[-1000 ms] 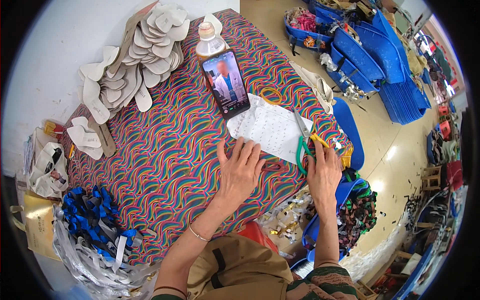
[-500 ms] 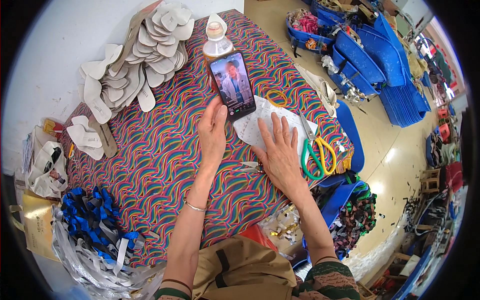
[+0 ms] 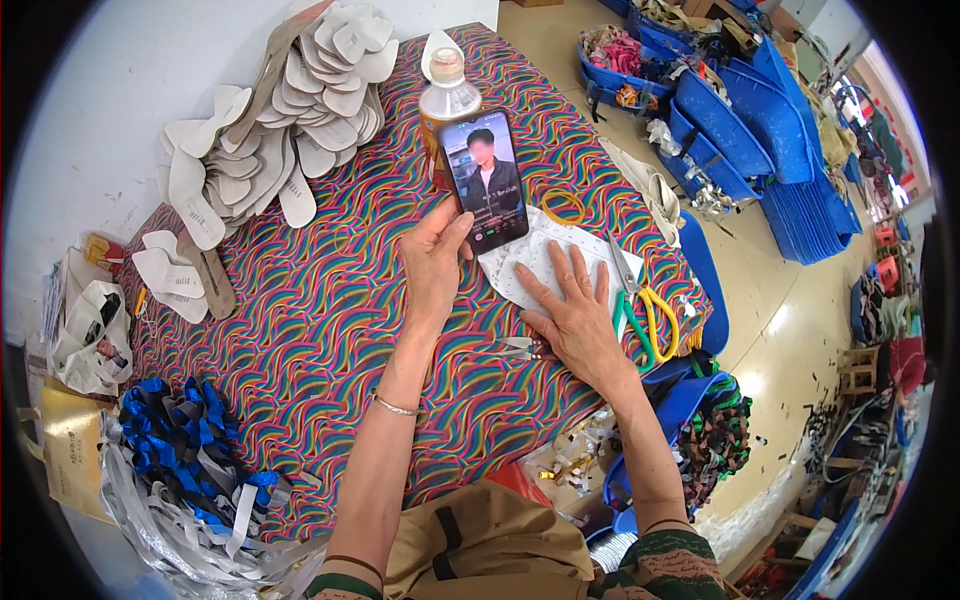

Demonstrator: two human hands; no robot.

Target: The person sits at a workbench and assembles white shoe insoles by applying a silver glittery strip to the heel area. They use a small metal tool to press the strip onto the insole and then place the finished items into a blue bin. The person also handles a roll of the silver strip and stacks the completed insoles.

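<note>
My left hand [image 3: 432,262] grips the lower left edge of a smartphone [image 3: 484,190] between thumb and fingers. The phone stands tilted in front of a plastic bottle [image 3: 450,98], its lit screen showing a person in a dark jacket. My right hand [image 3: 580,318] lies flat, fingers spread, on a white sheet-like piece [image 3: 530,275] with small marks. Close to its right side are scissors [image 3: 625,268] with one green and one yellow handle. Small thread snips [image 3: 522,348] lie by its thumb, their rear end partly hidden. A yellow ring [image 3: 563,207] sits beyond the sheet.
Overlapping pale shaped pieces [image 3: 330,90] pile up at the far left of the patterned tablecloth [image 3: 310,350], with a smaller stack [image 3: 168,275] nearer. Blue and grey strips [image 3: 190,440] hang at the near left. Blue bins [image 3: 715,120] stand on the floor at right.
The phone's picture has changed from a person in a white coat to one in a dark jacket. My right hand has shifted slightly right, nearer the green handle. The view has shifted a little.
</note>
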